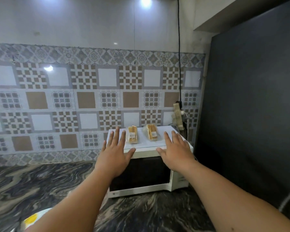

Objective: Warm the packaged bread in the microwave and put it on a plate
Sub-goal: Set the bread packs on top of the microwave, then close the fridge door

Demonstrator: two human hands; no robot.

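Note:
A white microwave [141, 186] with a dark door stands on the marbled counter, its door closed. Two clear packets of bread lie on its top: the left packet [132, 136] and the right packet [152, 134], each with a small label. My left hand [115, 152] is stretched out with fingers spread, just left of the left packet. My right hand [174, 149] is also spread open, just right of the right packet. Neither hand touches a packet. A white plate [38, 216] with a yellow pattern shows at the bottom left, partly hidden by my left forearm.
A dark marbled counter [40, 181] runs left of and in front of the microwave. A patterned tile wall [74, 106] stands behind. A tall dark appliance [249, 114] blocks the right side. A power strip [178, 117] and black cable [179, 56] hang behind the microwave's right corner.

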